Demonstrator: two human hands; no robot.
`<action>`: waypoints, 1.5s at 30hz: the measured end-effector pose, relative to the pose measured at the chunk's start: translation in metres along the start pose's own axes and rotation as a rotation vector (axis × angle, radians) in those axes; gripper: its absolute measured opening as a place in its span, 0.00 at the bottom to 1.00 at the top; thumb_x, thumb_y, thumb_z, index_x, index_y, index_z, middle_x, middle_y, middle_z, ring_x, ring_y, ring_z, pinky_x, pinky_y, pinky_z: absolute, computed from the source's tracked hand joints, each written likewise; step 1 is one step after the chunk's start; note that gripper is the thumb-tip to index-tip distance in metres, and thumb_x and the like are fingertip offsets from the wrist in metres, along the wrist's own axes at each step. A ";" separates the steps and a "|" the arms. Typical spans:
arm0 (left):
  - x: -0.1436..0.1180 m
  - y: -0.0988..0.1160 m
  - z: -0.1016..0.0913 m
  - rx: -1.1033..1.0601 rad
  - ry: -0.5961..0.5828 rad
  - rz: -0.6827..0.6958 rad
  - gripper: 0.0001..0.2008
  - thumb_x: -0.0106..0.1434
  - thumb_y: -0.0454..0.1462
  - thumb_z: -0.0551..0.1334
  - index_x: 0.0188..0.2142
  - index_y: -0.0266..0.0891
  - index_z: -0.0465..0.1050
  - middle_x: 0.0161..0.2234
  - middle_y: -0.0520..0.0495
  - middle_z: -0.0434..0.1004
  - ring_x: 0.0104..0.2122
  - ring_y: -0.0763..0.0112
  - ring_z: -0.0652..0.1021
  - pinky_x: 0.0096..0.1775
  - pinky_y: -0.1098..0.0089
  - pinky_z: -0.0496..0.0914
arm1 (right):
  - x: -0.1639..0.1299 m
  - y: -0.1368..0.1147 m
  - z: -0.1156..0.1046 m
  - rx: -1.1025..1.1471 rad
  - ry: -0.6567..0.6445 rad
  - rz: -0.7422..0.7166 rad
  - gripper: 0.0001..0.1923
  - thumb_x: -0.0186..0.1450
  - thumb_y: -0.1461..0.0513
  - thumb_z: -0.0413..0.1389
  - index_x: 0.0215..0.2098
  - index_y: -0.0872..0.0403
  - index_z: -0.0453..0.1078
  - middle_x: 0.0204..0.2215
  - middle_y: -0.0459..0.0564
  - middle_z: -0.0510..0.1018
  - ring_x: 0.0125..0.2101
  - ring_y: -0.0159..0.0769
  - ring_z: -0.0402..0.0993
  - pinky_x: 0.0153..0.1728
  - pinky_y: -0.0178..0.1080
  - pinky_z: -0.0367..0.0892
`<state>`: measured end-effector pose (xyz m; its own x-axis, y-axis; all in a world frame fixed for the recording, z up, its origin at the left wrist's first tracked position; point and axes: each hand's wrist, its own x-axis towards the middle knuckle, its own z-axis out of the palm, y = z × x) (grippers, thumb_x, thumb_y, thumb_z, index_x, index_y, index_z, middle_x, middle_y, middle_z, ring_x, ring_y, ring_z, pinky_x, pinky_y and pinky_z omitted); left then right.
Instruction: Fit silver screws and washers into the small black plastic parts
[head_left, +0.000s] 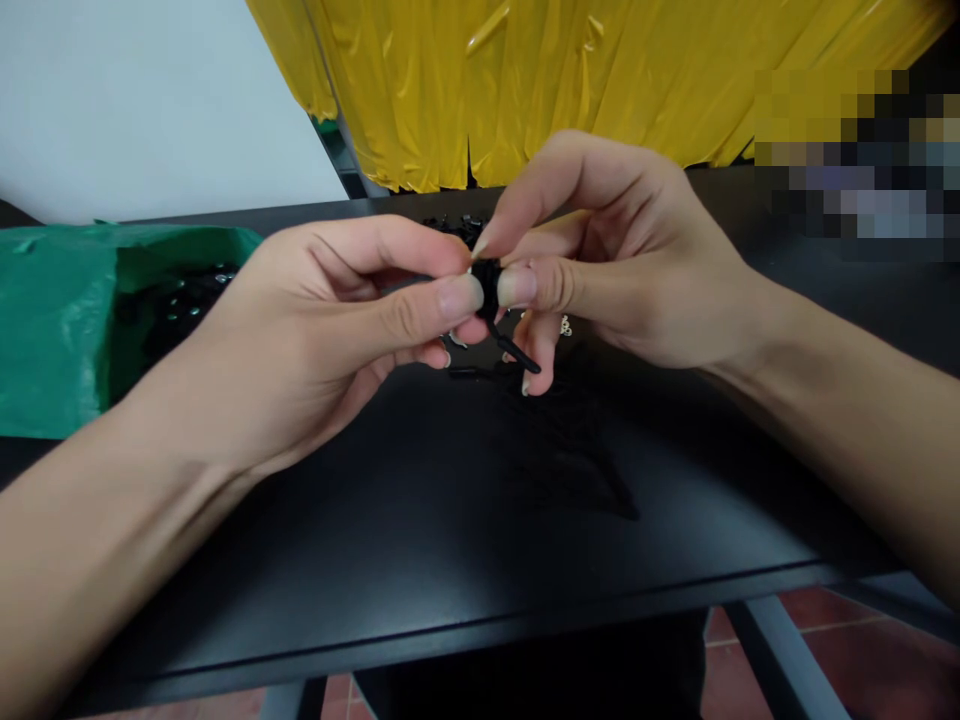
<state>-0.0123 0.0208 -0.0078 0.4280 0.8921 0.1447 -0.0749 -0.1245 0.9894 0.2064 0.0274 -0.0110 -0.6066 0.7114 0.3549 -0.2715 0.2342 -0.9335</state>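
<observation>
Between my two hands, above the table, is a small black part (489,287) with a thin black stem (519,350) pointing down to the right. My left hand (337,310) pinches it from the left with thumb and forefinger. From the right, the thumb of my right hand (615,250) presses on it, the forefinger arched over its top. Fingertips hide much of the part, so its exact kind does not show. Beneath my hands a dark, thin mesh-like piece (562,440) lies on the black table (337,560).
At the left, a green bag (52,330) lies with its mouth toward me, shiny black pieces (184,305) inside. Small black parts (457,228) and pale little pieces (566,325) lie behind my hands. Yellow plastic sheeting (465,90) hangs beyond the far edge.
</observation>
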 end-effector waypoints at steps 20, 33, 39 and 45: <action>0.000 0.001 0.002 0.082 0.013 0.067 0.06 0.67 0.32 0.67 0.34 0.38 0.83 0.30 0.51 0.79 0.29 0.72 0.82 0.26 0.76 0.74 | 0.007 0.012 0.000 0.022 0.008 -0.211 0.08 0.68 0.74 0.60 0.44 0.61 0.71 0.31 0.41 0.85 0.26 0.28 0.83 0.26 0.30 0.83; -0.001 0.004 0.009 0.037 0.128 -0.035 0.05 0.63 0.33 0.65 0.31 0.36 0.81 0.28 0.52 0.80 0.24 0.77 0.79 0.27 0.75 0.75 | 0.005 0.008 -0.002 -0.159 0.067 -0.133 0.07 0.67 0.68 0.64 0.43 0.54 0.76 0.27 0.37 0.83 0.32 0.33 0.86 0.27 0.30 0.81; 0.001 0.004 0.011 -0.019 0.130 -0.057 0.04 0.61 0.32 0.66 0.31 0.36 0.81 0.27 0.51 0.78 0.23 0.76 0.78 0.26 0.75 0.74 | 0.005 0.012 -0.003 -0.144 0.025 -0.140 0.07 0.69 0.64 0.62 0.46 0.55 0.74 0.33 0.37 0.85 0.29 0.29 0.84 0.29 0.31 0.82; 0.000 0.005 0.013 -0.111 0.155 -0.097 0.03 0.61 0.30 0.67 0.33 0.36 0.82 0.28 0.45 0.79 0.27 0.69 0.81 0.31 0.69 0.81 | 0.004 0.014 -0.001 -0.165 0.063 -0.181 0.06 0.68 0.67 0.61 0.45 0.57 0.73 0.32 0.38 0.84 0.31 0.29 0.84 0.33 0.31 0.81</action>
<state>-0.0008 0.0143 -0.0030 0.2947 0.9549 0.0363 -0.1420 0.0062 0.9898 0.2006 0.0340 -0.0230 -0.5102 0.6868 0.5176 -0.2425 0.4626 -0.8528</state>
